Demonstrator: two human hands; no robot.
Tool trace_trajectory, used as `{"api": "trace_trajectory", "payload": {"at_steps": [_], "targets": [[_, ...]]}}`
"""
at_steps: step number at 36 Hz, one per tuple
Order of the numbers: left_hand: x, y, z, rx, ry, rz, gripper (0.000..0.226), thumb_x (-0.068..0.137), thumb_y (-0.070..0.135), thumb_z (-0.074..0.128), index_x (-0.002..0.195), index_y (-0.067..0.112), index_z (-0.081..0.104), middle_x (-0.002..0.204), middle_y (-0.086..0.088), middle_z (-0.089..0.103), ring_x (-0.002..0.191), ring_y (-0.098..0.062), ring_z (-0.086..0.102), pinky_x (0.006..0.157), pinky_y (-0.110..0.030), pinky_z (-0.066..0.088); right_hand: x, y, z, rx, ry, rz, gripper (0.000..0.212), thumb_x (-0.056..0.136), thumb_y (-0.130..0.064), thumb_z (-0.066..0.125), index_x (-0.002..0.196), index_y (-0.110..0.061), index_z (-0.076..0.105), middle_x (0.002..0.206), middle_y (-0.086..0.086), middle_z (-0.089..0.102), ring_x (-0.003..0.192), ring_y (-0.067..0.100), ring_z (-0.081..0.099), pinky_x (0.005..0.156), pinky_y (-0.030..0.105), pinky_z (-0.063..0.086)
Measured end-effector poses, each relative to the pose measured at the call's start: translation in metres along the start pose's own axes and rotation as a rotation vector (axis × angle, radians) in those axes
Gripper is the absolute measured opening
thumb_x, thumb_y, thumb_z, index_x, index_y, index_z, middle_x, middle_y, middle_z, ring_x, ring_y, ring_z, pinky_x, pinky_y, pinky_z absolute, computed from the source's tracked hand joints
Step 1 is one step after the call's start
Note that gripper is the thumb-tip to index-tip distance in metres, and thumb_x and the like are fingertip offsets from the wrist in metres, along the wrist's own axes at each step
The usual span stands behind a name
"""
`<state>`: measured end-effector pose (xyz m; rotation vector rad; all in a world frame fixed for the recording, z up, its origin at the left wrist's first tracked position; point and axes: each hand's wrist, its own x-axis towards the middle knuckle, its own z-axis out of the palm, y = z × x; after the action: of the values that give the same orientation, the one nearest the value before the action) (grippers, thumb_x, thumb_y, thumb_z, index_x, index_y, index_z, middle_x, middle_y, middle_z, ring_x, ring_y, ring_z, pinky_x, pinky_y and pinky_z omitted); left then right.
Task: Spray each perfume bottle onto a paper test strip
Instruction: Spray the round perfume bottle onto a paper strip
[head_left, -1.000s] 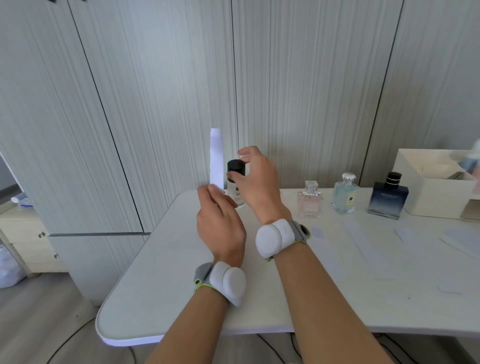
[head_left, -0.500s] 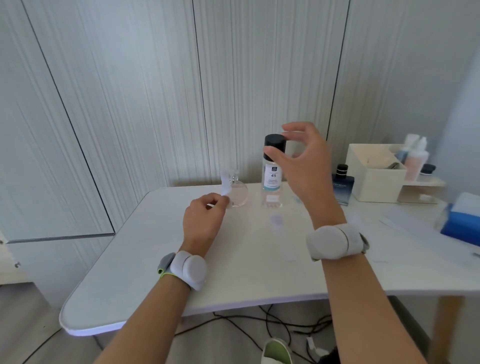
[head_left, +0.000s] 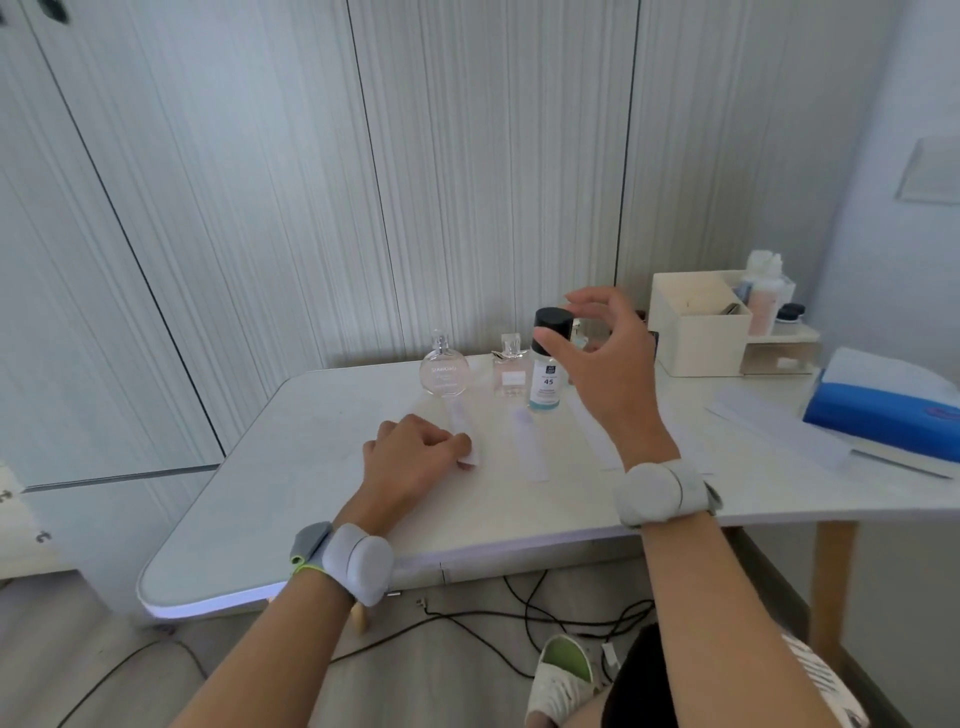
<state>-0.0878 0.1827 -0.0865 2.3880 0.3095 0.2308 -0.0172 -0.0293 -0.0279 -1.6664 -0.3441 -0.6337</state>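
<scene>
Bench surface, white with rounded corners, stands against a pale panelled wall. A blue box lies at its right edge, and a cream organiser stands in its far right corner.

The right hand is raised over the far middle of the bench. Its thumb lies against the front of the black-capped bottle just under the cap, and its forefinger curves over the cap's top, so the fingers hold the bottle near its top. The bottle is upright, its base at or just above the surface.

The left hand rests on the bench nearer the front edge, fingers curled, pinching the near end of a paper strip. That strip runs away from it toward a round clear bottle by the far edge.

A small pink bottle stands between the two other bottles. A second strip lies flat in front of it.
</scene>
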Motion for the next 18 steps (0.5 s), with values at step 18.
{"api": "trace_trajectory", "payload": {"at_steps": [18], "targets": [[-0.005, 0.001, 0.010, 0.060, 0.187, 0.013, 0.044, 0.095, 0.046, 0.065, 0.060, 0.020, 0.059, 0.090, 0.004, 0.055, 0.110, -0.029, 0.043, 0.093, -0.039, 0.037, -0.010, 0.019, -0.006, -0.083, -0.035, 0.006, 0.053, 0.078, -0.043, 0.089, 0.121, -0.033, 0.060, 0.118, -0.016, 0.069, 0.058, 0.008, 0.050, 0.070, 0.049, 0.063]]}}
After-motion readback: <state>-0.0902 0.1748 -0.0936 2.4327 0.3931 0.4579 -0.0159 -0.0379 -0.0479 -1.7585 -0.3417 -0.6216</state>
